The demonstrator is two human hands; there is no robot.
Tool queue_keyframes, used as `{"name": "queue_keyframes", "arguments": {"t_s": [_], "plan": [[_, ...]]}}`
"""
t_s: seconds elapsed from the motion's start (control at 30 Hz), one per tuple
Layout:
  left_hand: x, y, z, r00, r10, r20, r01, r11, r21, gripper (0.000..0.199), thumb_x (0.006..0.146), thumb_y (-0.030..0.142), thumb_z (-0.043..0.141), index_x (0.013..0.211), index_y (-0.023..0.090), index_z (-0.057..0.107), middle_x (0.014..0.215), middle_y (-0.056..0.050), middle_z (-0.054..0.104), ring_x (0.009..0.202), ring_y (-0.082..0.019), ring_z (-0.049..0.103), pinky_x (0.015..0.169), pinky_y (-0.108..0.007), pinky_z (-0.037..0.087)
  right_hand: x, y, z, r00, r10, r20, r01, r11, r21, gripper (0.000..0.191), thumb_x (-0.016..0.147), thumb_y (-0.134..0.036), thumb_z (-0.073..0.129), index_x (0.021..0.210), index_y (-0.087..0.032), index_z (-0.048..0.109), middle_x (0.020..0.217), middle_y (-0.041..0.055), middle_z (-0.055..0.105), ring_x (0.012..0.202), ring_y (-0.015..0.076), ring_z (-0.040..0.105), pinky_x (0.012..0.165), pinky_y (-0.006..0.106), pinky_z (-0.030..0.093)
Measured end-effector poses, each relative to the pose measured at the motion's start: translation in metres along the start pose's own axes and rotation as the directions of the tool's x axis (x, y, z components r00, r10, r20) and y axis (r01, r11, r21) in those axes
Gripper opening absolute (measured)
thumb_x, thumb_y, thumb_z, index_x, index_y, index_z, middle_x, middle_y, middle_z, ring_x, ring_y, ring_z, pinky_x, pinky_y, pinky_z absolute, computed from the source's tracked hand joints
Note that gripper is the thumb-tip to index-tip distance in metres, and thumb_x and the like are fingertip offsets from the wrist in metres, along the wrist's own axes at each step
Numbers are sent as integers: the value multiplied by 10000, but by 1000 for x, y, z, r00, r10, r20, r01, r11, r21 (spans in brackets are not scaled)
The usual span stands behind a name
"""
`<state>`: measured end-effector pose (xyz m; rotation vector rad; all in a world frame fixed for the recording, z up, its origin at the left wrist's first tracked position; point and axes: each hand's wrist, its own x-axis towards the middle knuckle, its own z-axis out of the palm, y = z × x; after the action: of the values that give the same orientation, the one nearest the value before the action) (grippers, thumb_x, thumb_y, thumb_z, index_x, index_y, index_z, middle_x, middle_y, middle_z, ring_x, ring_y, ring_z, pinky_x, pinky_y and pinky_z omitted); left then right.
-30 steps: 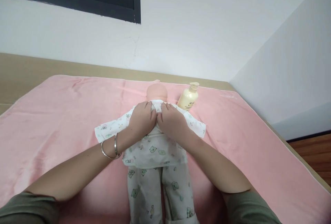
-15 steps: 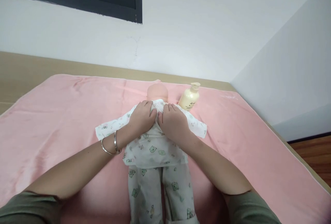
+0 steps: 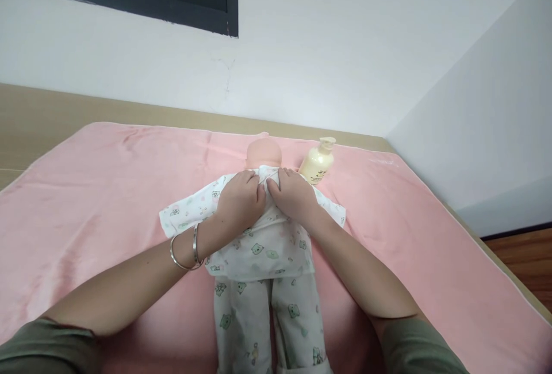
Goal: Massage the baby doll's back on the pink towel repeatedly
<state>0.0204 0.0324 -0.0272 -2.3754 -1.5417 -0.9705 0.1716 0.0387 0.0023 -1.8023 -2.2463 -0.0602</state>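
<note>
A bald baby doll in a white patterned top and matching trousers lies stretched out, head away from me, no face showing. My left hand rests on the left part of its upper back, fingers bent over the shoulder; two silver bangles circle that wrist. Across from it, my right hand lies on the right shoulder area, thumb apart from the fingers. Rumpled cloth shows between the two thumbs. Both sets of fingertips are partly hidden. A cream pump bottle leans beyond the right hand.
The doll lies on a pink blanket spread over a light wooden surface. Behind it rises a white wall with a dark window frame at upper left. Another wall stands on the right.
My left hand has shifted slightly right. My right hand has moved a little up and right over the doll's shoulder, and its fingers look more bent. The bottle and doll stay in place.
</note>
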Motion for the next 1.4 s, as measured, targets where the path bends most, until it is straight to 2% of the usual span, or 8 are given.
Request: {"name": "queue_keyframes", "arguments": {"t_s": [0.13,0.23,0.37,0.57,0.9,1.03,1.23,1.4], "plan": [[8,-8,1,993,-66,96,67,998,-7,175,896,206,457,725,225,487,815,-92,641,789,-254,606,741,-389,499,-18,-13,2,989,-114,-89,100,983,-153,465,1017,-278,351,1291,24,575,1268,226,660,1223,331,583,1081,401,402],[12,-13,2,990,-73,119,72,997,8,211,905,218,437,695,238,448,774,-83,627,744,-250,595,689,-383,486,-24,-18,0,992,-85,-97,69,984,-162,449,1011,-284,358,1254,4,601,1196,208,693,1160,323,615,1014,392,443],[7,-10,3,999,-11,45,8,998,62,221,909,217,422,694,234,470,748,-90,618,731,-255,588,685,-390,472,-15,-12,-4,999,-14,-52,9,996,-89,353,998,-332,409,1082,-97,660,1061,137,722,1026,281,651,908,355,470],[-4,-3,8,992,48,-114,-38,996,87,211,909,222,435,720,212,530,756,-104,628,752,-258,597,706,-389,490,2,-1,-5,1000,13,25,-13,1000,19,331,1001,-369,419,1079,-133,638,1105,111,718,1047,261,639,915,339,465],[-1,-8,16,999,-6,-46,5,1000,-29,161,903,214,422,887,182,579,883,-129,656,869,-291,613,839,-453,533,-18,-12,4,988,-140,-70,125,976,-179,465,1024,-252,314,1272,40,578,1226,258,665,1167,350,595,1050,435,437],[-1,-7,13,1000,-10,-19,9,999,-47,201,908,207,404,917,142,594,938,-167,654,904,-312,605,873,-479,527,-13,-9,5,984,-168,-68,159,980,-119,441,1012,-235,317,1212,10,623,1214,239,672,1164,342,596,1063,434,435],[-3,-7,15,995,38,-98,-46,995,-88,319,909,218,433,1140,72,597,1173,-211,644,1109,-326,585,1018,-474,491,3,-4,1,999,-14,39,12,998,58,522,997,-292,402,1382,46,502,1429,247,554,1348,346,488,1156,442,357],[-4,-8,19,993,44,-108,-56,992,-110,330,918,201,398,1148,72,596,1171,-211,660,1113,-320,596,1028,-476,496,7,-2,1,998,5,68,-14,992,127,535,1018,-337,366,1401,12,497,1485,246,506,1384,344,462,1157,457,346]]}}
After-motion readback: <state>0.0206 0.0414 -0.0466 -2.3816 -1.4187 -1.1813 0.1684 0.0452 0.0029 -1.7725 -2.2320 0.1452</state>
